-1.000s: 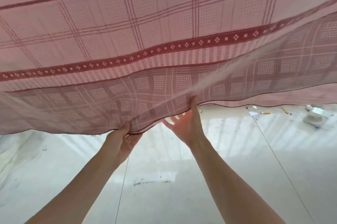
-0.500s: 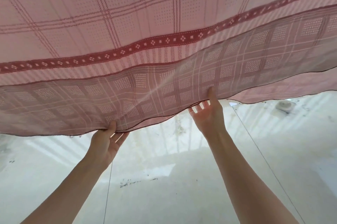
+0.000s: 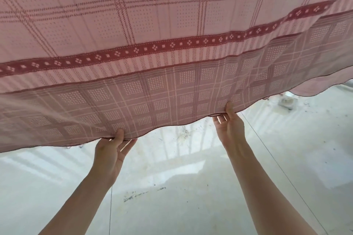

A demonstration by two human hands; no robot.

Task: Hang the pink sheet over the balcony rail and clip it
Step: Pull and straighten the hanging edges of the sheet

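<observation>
My bare forearms reach up from five and seven o'clock over the glossy white tiled floor point(image 3: 191, 206), scuffed with dark marks. My left hand point(image 3: 109, 153) pinches the hem, thumb on top, fingers point(image 3: 127, 144) underneath. My right hand point(image 3: 230, 125) grips it likewise at one o'clock. The thin pink woven sheet point(image 3: 172, 24), checked with a dark red diamond band, billows overhead, filling the upper view.
</observation>
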